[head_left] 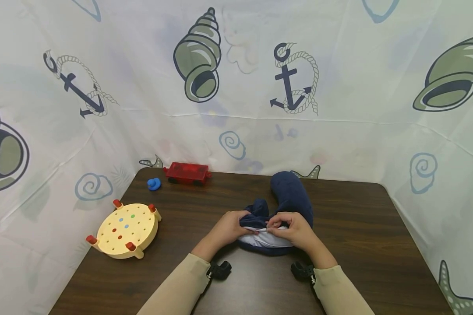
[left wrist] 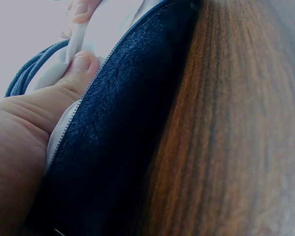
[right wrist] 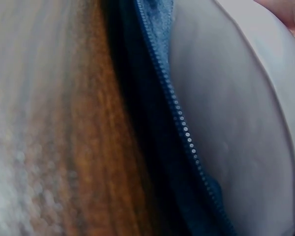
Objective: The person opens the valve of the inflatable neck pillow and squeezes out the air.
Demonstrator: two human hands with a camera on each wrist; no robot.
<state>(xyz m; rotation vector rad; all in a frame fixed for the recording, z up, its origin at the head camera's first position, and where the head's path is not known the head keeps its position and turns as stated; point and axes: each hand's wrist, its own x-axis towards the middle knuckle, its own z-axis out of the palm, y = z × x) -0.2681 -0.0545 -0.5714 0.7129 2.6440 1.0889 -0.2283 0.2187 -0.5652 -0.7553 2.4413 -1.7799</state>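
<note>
A navy plush neck pillow lies curved on the table, its zipped cover undone along the near side. White inner fabric bulges out through the opening. My left hand grips the pillow at its left side, thumb against the white fabric and fingers behind, toward the navy cover. From the right, my right hand pinches the white fabric's upper edge between thumb and fingertips. The zip teeth run along the navy edge nearest me in the right wrist view.
A yellow round pegged toy with red-tipped legs stands at the table's left edge. Behind it are a small blue toy piece and a red toy wagon. A printed cloth hangs around the wooden table.
</note>
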